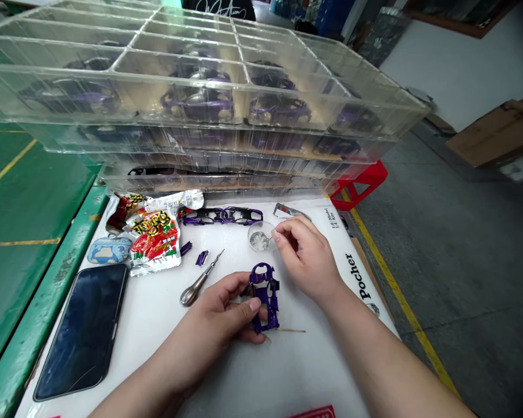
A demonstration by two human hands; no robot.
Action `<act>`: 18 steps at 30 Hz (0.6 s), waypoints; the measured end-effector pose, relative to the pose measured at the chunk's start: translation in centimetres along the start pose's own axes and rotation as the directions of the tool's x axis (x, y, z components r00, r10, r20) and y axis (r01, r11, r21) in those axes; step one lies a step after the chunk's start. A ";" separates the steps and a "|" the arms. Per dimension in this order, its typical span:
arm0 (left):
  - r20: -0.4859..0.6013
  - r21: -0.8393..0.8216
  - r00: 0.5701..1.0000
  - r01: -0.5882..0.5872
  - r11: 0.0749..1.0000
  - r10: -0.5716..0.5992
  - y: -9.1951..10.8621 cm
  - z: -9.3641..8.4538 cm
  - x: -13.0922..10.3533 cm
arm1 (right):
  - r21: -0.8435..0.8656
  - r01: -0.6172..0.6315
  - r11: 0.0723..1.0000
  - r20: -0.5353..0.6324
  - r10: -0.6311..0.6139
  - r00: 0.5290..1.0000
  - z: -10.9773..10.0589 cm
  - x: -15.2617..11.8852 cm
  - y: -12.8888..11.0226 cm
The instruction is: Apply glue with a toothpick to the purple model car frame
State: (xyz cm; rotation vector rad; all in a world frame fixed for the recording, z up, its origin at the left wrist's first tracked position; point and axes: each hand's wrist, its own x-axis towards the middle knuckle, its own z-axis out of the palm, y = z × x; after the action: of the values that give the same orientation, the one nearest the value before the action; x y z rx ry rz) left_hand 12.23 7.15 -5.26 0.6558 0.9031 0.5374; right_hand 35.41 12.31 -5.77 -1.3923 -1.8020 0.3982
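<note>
Overhead, stacked clear compartment trays (192, 110) are looming at the back of the white bench (244, 377), purple car bodies sitting in their cells. Dark phone (85, 328) lying at the left edge, snack packet (154, 238) just beyond it. Purple car chassis (265, 296) resting mid-bench, underside up. Left hand (213, 325) is pinning it, grip closed on the chassis with thumb across its flank. Right hand (307, 258) is reaching to the small clear dish (260, 237), fingertips pinched at its rim; whether a screw is held, cannot tell. Screwdriver (198, 281) lying loose just left of the chassis. Judgement: keeping the chassis flat and steady, and lifting one screw cleanly, would be serving best.
</note>
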 end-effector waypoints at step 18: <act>-0.097 -0.123 0.995 0.003 0.992 -0.015 0.6 0.4 -0.1 | 0.375 -0.247 0.894 -0.117 0.310 0.943 0.1 0.1 0.6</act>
State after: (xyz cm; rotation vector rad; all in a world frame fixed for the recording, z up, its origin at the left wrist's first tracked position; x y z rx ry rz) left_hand 12.37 7.34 -4.63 0.5167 0.9560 0.6158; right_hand 35.74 12.59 -6.14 -1.3794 -1.3095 0.6955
